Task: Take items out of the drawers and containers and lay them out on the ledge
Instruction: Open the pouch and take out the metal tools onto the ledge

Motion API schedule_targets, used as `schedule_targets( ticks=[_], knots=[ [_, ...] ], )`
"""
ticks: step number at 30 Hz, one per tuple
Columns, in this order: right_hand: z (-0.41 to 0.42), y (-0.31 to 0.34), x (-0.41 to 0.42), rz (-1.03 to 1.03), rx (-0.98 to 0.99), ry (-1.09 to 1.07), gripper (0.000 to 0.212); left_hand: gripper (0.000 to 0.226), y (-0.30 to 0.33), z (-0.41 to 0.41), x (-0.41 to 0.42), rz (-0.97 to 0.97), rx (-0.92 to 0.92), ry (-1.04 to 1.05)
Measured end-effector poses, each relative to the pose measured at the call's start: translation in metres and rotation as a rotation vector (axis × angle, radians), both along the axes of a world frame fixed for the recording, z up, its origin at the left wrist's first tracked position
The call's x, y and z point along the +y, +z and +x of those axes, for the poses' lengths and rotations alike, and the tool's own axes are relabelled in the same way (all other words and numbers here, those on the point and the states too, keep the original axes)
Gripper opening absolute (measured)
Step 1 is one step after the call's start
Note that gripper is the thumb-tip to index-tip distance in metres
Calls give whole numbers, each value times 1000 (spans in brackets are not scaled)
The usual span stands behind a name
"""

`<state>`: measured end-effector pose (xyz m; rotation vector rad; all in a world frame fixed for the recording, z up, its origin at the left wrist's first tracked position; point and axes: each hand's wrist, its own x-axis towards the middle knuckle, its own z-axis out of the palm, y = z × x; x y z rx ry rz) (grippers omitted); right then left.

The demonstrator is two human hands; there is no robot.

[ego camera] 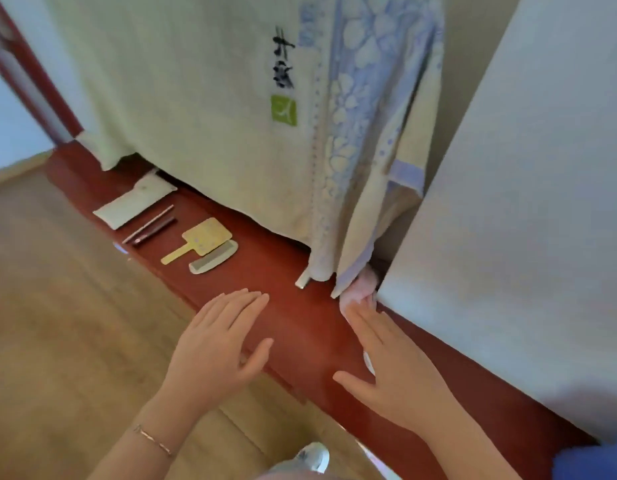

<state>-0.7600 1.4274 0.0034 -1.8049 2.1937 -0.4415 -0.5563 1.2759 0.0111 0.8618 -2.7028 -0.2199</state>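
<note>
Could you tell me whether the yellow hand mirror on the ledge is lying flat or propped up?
Lying flat: the yellow hand mirror rests on the red ledge, beside the comb.

Hanging towels (210, 109) hide whatever sits behind them above the ledge (289, 317).

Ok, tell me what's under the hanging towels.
Under the towels, a small white object pokes out on the red ledge, and pink cloth shows. Everything further back is covered.

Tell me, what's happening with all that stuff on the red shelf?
A person is laying things out on the red ledge. A white pouch, two sticks, a yellow paddle mirror and a comb lie in a row. Both hands are empty: the left hand and right hand hover flat above the ledge.
</note>
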Motion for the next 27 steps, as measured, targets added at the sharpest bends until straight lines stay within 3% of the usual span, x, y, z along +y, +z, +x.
schedule_targets(
  ticks=[7, 15, 27],
  knots=[
    [47, -15, -50, -23, 41, 215, 76, 52, -9, 105, 15, 5, -73, 341],
    [89, -20, -127, 1, 15, 368, 85, 54, -14, 177, -1, 48, -122, 589],
    [207, -1, -288, 81, -48, 283, 82, 54, -2, 285, -137, 24, -81, 610]
  ],
)
